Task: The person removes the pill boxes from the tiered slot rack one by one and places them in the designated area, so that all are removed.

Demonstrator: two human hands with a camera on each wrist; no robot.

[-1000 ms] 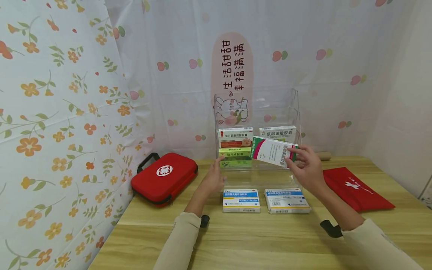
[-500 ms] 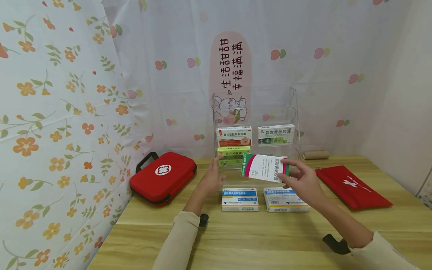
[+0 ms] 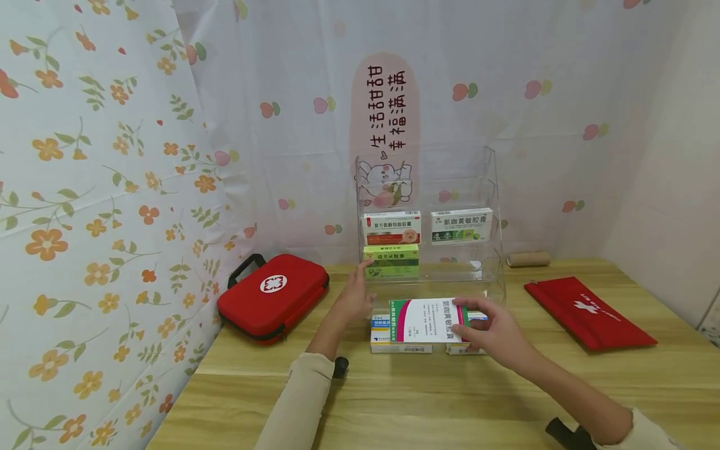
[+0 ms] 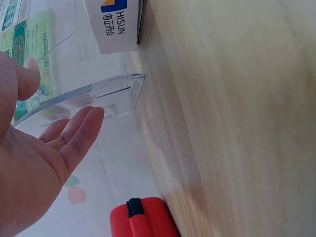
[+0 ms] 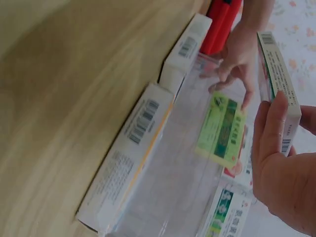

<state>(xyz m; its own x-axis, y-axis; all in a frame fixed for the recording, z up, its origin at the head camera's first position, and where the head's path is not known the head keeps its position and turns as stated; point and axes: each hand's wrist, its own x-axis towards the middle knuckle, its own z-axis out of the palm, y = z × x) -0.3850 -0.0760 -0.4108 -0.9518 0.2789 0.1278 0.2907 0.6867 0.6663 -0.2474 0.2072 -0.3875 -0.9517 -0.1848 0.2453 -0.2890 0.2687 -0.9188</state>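
Observation:
My right hand [image 3: 488, 329] grips a white medicine box [image 3: 425, 320] with a green and magenta stripe by its right end. It holds the box low over two blue-and-white boxes [image 3: 380, 336] lying on the wooden table [image 3: 427, 400]. In the right wrist view the fingers [image 5: 272, 129] curl round the box [image 5: 278, 69]. My left hand [image 3: 357, 292] is flat against the left side of a clear acrylic rack [image 3: 488, 187], its fingers [image 4: 74, 129] straight beside the rack's base [image 4: 106, 94]. The rack holds a red-and-white box [image 3: 392, 227], a white-and-green box [image 3: 461, 225] and a green box [image 3: 391, 260].
A red first-aid case [image 3: 272, 295] lies at the table's left, against the flowered curtain. A flat red pouch [image 3: 587, 312] lies at the right, with a cardboard roll [image 3: 527, 258] behind it by the wall. Bare tabletop stretches along the near edge.
My right hand has brought the striped box down and to the left, from in front of the rack's shelves to just above the two boxes on the table. The left hand has stayed put.

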